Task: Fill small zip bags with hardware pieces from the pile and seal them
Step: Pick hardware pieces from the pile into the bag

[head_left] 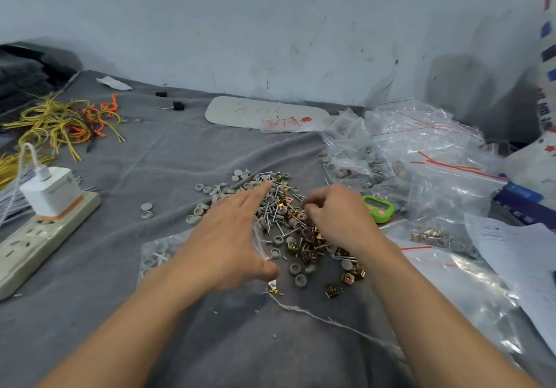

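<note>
Head view, nearest first: a frayed thread [304,311] trails across the grey cloth of the worktop [180,153], and a few brass clips [332,291] and grey caps [299,279] have strayed from the heap. Sweep those in later; don't chase them now.

Your left hand [228,237] reaches forward with its fingers stretched long and flat. The thumb lies across a small zip bag [262,244], clear with a red strip, and seems to pin it in the crook of the hand. The mouth looks collapsed. I'd spread it with thumb and forefinger and bring it low beside the heap, so the pieces only have to drop a little way.

Your right hand [337,216] is hunched over the pile [279,207], fingertips curled down among nails, clips and caps. Whether it has anything yet, I can't tell. The nails lie crossed and tangled, so lift straight up and shake off any hangers-on. Feed the points in first and they're less likely to snag the film.

Further out, a green timer [379,208] sits just beside that wrist. Filled bags [355,159] are heaped behind it, which looks like the place for this one once its strip is pressed shut end to end.
</note>
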Action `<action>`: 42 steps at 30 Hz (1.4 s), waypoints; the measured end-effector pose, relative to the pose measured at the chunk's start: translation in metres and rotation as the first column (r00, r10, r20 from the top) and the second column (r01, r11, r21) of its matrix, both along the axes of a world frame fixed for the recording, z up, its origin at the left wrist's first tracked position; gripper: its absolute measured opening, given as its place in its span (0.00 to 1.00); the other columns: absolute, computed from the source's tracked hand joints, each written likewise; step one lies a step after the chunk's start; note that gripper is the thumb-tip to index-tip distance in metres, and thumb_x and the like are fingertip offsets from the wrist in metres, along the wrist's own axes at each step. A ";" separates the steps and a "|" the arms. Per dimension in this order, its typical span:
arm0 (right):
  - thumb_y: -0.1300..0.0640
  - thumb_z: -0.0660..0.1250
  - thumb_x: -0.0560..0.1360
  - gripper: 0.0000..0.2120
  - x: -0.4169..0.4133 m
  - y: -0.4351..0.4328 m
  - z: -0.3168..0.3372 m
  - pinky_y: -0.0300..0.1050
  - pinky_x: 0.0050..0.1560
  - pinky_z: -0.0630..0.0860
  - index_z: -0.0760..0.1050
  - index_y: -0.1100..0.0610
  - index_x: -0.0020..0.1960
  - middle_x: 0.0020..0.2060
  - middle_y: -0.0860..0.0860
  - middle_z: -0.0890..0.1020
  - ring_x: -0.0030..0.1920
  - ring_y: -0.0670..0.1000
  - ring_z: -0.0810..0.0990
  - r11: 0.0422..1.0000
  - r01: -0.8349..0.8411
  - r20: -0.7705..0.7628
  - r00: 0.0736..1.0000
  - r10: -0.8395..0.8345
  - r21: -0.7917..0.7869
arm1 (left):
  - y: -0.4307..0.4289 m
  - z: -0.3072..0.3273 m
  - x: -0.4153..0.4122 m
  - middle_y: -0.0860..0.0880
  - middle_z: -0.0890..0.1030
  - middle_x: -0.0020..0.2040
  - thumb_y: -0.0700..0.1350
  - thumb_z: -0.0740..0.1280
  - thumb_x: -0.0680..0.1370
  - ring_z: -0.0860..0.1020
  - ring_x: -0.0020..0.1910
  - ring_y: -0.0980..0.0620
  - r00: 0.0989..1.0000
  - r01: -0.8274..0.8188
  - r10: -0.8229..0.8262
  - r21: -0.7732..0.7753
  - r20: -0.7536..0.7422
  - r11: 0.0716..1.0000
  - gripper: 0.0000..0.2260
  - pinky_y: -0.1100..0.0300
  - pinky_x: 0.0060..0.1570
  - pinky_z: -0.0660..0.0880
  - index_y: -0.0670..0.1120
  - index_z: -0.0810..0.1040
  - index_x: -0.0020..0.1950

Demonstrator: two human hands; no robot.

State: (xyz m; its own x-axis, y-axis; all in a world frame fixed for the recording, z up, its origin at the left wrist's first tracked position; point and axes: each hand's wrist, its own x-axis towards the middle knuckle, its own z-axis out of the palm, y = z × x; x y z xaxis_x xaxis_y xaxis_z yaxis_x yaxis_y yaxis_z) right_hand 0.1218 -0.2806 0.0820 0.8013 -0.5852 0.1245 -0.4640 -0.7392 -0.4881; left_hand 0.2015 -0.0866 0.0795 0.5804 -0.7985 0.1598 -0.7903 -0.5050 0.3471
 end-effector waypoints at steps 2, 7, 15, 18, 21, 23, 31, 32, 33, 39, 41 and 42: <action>0.54 0.67 0.80 0.12 0.012 -0.006 0.000 0.44 0.57 0.78 0.84 0.47 0.61 0.55 0.49 0.86 0.53 0.51 0.83 0.999 -0.025 -0.026 0.999 0.026 0.019 | -0.007 -0.001 0.001 0.56 0.56 0.82 0.66 0.76 0.63 0.57 0.79 0.53 0.997 0.003 -0.004 0.011 0.072 1.000 0.59 0.56 0.77 0.51 0.61 0.39 0.80; 0.62 0.62 0.79 0.25 0.060 -0.014 -0.006 0.47 0.66 0.73 0.72 0.48 0.75 0.69 0.53 0.79 0.67 0.57 0.77 0.988 -0.151 -0.216 0.964 0.154 0.032 | -0.019 -0.012 0.008 0.56 0.59 0.80 0.65 0.72 0.68 0.58 0.77 0.54 0.987 -0.018 0.025 -0.046 0.157 0.999 0.49 0.56 0.78 0.50 0.61 0.47 0.82; 0.65 0.64 0.75 0.33 0.089 -0.014 -0.007 0.45 0.66 0.72 0.67 0.48 0.78 0.73 0.51 0.76 0.69 0.54 0.75 0.962 -0.271 -0.319 0.914 0.249 -0.025 | -0.013 -0.028 0.023 0.55 0.50 0.83 0.75 0.55 0.74 0.48 0.82 0.52 0.988 -0.037 0.012 0.162 0.152 0.986 0.39 0.48 0.80 0.45 0.60 0.53 0.81; 0.64 0.67 0.74 0.29 0.080 -0.012 -0.003 0.42 0.57 0.73 0.74 0.47 0.72 0.67 0.51 0.79 0.63 0.54 0.78 0.950 -0.308 -0.343 0.899 0.271 -0.056 | -0.006 -0.029 0.027 0.55 0.50 0.83 0.73 0.57 0.74 0.48 0.82 0.53 0.991 -0.056 0.033 0.172 0.132 0.984 0.38 0.48 0.80 0.47 0.61 0.53 0.81; 0.60 0.71 0.74 0.22 0.065 -0.013 0.003 0.43 0.58 0.75 0.79 0.47 0.67 0.61 0.50 0.82 0.60 0.54 0.80 0.937 -0.346 -0.383 0.873 0.301 -0.052 | -0.001 -0.029 0.029 0.55 0.48 0.83 0.71 0.58 0.75 0.47 0.82 0.52 0.994 -0.055 0.035 0.197 0.102 0.979 0.38 0.48 0.80 0.47 0.61 0.52 0.82; 0.60 0.72 0.74 0.21 0.054 -0.012 0.006 0.41 0.55 0.75 0.81 0.46 0.64 0.57 0.47 0.83 0.56 0.50 0.80 0.925 -0.380 -0.405 0.846 0.346 -0.004 | 0.000 -0.030 0.030 0.55 0.47 0.84 0.70 0.59 0.75 0.46 0.82 0.51 0.996 -0.045 0.027 0.212 0.087 0.976 0.38 0.47 0.80 0.47 0.61 0.52 0.82; 0.58 0.76 0.72 0.14 0.008 -0.010 0.015 0.32 0.38 0.72 0.86 0.40 0.51 0.31 0.31 0.81 0.38 0.36 0.80 0.928 -0.351 -0.322 0.870 0.373 0.125 | 0.000 -0.028 0.030 0.53 0.47 0.84 0.69 0.60 0.76 0.45 0.82 0.49 0.998 -0.030 0.015 0.245 0.063 0.969 0.37 0.44 0.79 0.49 0.60 0.52 0.82; 0.57 0.76 0.73 0.12 0.004 -0.013 0.017 0.34 0.39 0.75 0.86 0.41 0.51 0.34 0.34 0.84 0.39 0.38 0.81 0.942 -0.304 -0.264 0.905 0.333 0.144 | -0.001 -0.027 0.028 0.52 0.48 0.84 0.68 0.60 0.76 0.46 0.82 0.50 0.997 -0.030 0.013 0.242 0.070 0.970 0.37 0.44 0.79 0.49 0.60 0.52 0.82; 0.57 0.75 0.75 0.10 0.001 -0.014 0.019 0.38 0.42 0.78 0.87 0.44 0.52 0.39 0.40 0.87 0.40 0.41 0.83 0.953 -0.254 -0.215 0.934 0.287 0.167 | -0.001 -0.025 0.027 0.52 0.50 0.84 0.67 0.61 0.76 0.48 0.82 0.51 0.996 -0.025 0.005 0.230 0.087 0.973 0.37 0.45 0.79 0.48 0.60 0.53 0.81; 0.64 0.65 0.78 0.15 -0.007 -0.011 0.020 0.39 0.38 0.77 0.84 0.49 0.57 0.35 0.48 0.86 0.35 0.43 0.82 0.940 -0.204 -0.196 0.945 0.262 0.273 | -0.014 -0.014 0.010 0.63 0.73 0.71 0.56 0.70 0.73 0.66 0.73 0.62 0.986 0.165 -0.167 0.063 0.022 0.984 0.25 0.49 0.80 0.44 0.66 0.74 0.69; 0.67 0.65 0.76 0.19 -0.007 -0.011 0.019 0.40 0.43 0.80 0.85 0.48 0.57 0.36 0.47 0.87 0.40 0.42 0.84 0.939 -0.200 -0.206 0.943 0.262 0.280 | -0.017 -0.016 0.008 0.64 0.76 0.69 0.56 0.71 0.73 0.69 0.70 0.62 0.985 0.169 -0.171 0.077 0.029 0.983 0.17 0.48 0.79 0.44 0.65 0.80 0.62; 0.68 0.65 0.74 0.20 -0.008 -0.011 0.019 0.42 0.46 0.82 0.85 0.48 0.55 0.38 0.46 0.88 0.41 0.42 0.85 0.939 -0.195 -0.197 0.946 0.256 0.284 | -0.019 -0.018 0.009 0.64 0.75 0.69 0.56 0.71 0.74 0.69 0.71 0.61 0.986 0.151 -0.156 0.085 0.051 0.985 0.15 0.47 0.79 0.44 0.65 0.82 0.60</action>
